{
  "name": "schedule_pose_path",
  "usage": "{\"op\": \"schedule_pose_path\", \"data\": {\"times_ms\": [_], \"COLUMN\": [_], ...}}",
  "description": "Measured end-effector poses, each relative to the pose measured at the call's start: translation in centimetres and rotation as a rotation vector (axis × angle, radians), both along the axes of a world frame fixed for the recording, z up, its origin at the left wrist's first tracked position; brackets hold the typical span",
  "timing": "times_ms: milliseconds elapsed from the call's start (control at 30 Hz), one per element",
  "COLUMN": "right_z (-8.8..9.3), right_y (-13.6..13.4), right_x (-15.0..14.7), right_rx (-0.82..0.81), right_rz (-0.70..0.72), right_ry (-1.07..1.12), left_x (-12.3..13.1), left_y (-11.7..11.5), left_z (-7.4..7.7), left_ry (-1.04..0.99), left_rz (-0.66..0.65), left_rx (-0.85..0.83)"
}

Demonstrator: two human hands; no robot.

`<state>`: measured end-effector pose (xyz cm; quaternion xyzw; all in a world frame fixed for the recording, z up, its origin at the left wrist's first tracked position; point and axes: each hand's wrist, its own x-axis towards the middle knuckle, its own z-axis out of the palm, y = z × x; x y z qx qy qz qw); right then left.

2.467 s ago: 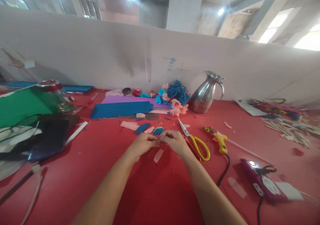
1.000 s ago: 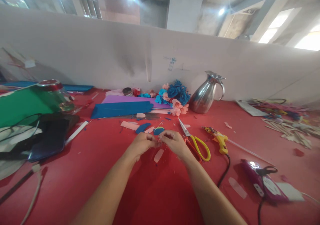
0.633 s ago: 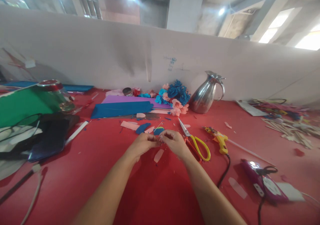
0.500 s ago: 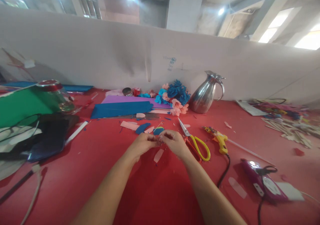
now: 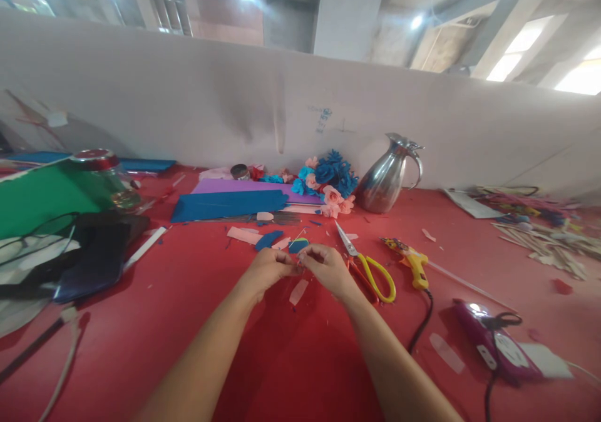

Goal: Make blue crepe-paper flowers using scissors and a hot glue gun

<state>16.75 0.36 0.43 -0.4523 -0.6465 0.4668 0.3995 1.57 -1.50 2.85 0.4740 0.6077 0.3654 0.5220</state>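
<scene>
My left hand [image 5: 271,272] and my right hand [image 5: 325,267] meet fingertip to fingertip over the middle of the red table. Both are closed in a pinch, and whatever is between the fingers is too small and hidden to name. Just below them lies a pink paper piece [image 5: 298,292]. Beyond the fingertips are a blue paper piece [image 5: 297,247], another blue paper strip [image 5: 269,240] and a pink paper strip [image 5: 244,235]. Scissors [image 5: 375,278] with yellow and orange handles rest right beside my right hand, blades pointing away.
A yellow glue gun [image 5: 416,268] and a magenta power strip [image 5: 498,340] lie to the right. Paper flowers [image 5: 331,181] and a steel jug [image 5: 384,178] stand at the back, near blue paper [image 5: 225,206]. A glass jar [image 5: 107,181] and black pouch [image 5: 94,259] are left.
My hands stay together in almost the same spot, with only slight finger movement. The view has shifted very slightly; nothing on the table has visibly moved.
</scene>
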Motion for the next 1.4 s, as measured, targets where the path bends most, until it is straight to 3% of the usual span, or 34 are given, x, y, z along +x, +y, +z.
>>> {"op": "schedule_pose_path", "data": {"times_ms": [700,1400], "right_z": [-0.4,-1.3], "right_y": [0.3,0.7], "right_x": [0.1,-0.2], "right_rx": [0.018,0.017], "right_rz": [-0.014,-0.022], "right_ry": [-0.028,-0.038], "left_x": [-0.1,-0.2], "left_y": [0.1,0.5], "left_z": [-0.5,-1.0], "left_ry": [-0.069,-0.132], "left_rz": [-0.095,0.143], "left_rx": [-0.004,0.044]}}
